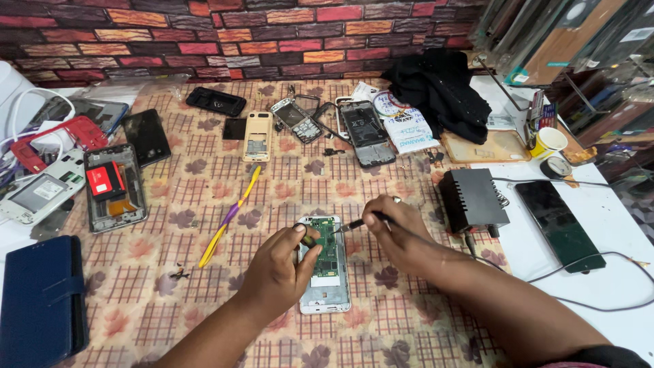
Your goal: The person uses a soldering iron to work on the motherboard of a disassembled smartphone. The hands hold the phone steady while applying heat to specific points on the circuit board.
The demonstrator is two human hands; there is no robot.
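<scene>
Nearest, lower centre of the frame: opened phone, white frame, green circuit board exposed, lying flat on the checked leaf-print cloth.

Left hand: curled over the phone's left edge, thumb and fingers closed on it, pinning it down.

Right hand: closed in a pen grip on a thin screwdriver, its tip touching the upper right corner of the board.

Step in hand, by judgement: work at a fastener or part on the board's top edge. Next move calls for a steady tip, light downward pressure, and a left hand that does not shift.

Lower left: dark blue wallet case, well apart from the hands.

Left of the phone: yellow and purple pry tool, lying diagonally; small dark bits near its lower end.

Right of the hands: black power unit with cable running toward the lower right, just beside the right wrist; elbow room narrow on that side. Beyond it, black glass panel on the white table.

Middle left: gutted phone frame with red part.

Far, upper centre: row of phone shells and frames; black cloth; brick-pattern wall. Open cloth lies between the row and the hands.
</scene>
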